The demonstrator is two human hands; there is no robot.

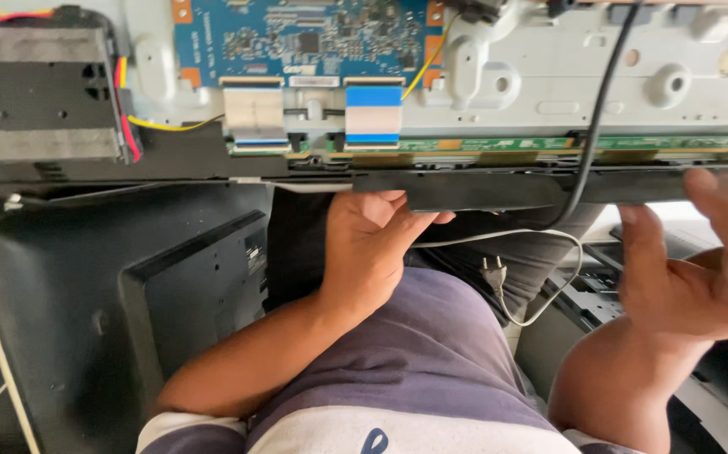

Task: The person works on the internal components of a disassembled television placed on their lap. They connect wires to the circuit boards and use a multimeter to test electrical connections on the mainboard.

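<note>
Nearest the camera, at the bottom centre of the frame, the person's grey-purple shirt with a white band (414, 378) fills the view, with both bare forearms rising from it. The left hand (371, 248) sits in the middle of the frame, its fingers curled up under the near edge of the long black plastic bezel strip (473, 190) that runs across the picture; it touches and grips that edge from below. The right hand (700, 269) is at the right of the frame, spread open with fingers apart, holding nothing, its fingertips just beside the right stretch of the same strip. Between the hands a thin white cord with a two-pin plug (493, 271) loops over the lap. At lower left lies a black plastic monitor back cover (196, 294). A black cable (599, 109) comes down from the top right and crosses the strip. Beyond it, in the upper part of the frame, lie the grey metal panel chassis (566, 84), a blue circuit board (305, 38) with two flat white ribbon cables (253, 113), and at upper left a dark metal box (32, 88) with red and yellow wires (127, 126).
</note>
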